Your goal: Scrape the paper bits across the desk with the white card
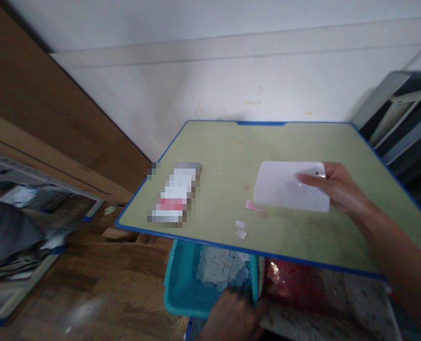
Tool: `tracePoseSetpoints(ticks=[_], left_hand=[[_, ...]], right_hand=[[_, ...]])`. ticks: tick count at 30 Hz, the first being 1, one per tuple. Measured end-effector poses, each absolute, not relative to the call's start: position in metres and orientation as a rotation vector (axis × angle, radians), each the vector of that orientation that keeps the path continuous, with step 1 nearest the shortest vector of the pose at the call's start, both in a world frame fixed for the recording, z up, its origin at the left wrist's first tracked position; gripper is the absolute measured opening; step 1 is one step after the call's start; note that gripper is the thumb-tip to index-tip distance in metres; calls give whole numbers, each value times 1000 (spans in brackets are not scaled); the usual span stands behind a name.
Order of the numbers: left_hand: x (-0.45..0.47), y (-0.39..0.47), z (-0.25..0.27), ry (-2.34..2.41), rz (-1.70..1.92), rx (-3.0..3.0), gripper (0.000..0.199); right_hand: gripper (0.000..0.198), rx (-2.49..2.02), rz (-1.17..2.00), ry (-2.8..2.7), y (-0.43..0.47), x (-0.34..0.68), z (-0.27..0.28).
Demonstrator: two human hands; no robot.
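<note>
The left hand [232, 315] reaches into the teal bin [182, 296] of pale scraps; its grip is hidden. On the bench [224, 156], the right hand [333, 187] pinches a blank white board [285, 189]. The pixelated packet [175, 196] shows no legible writing.

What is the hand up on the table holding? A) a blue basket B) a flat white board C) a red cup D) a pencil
B: the right hand grips the edge of a flat white board lying on the green table, thumb on top.
</note>
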State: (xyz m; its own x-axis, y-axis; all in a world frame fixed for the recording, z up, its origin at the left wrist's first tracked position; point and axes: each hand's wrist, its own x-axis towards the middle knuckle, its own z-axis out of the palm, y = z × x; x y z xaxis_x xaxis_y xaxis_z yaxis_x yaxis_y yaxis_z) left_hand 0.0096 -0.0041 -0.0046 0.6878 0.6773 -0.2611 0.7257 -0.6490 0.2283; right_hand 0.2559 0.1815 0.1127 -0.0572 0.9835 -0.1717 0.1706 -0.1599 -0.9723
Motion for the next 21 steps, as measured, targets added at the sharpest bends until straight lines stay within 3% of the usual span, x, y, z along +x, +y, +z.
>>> tracePoseSetpoints(ticks=[21], left_hand=[[10,-3,-1,1096,-241,2582,22]], right_hand=[[23,-1450,1286,-1343,179,255,113]])
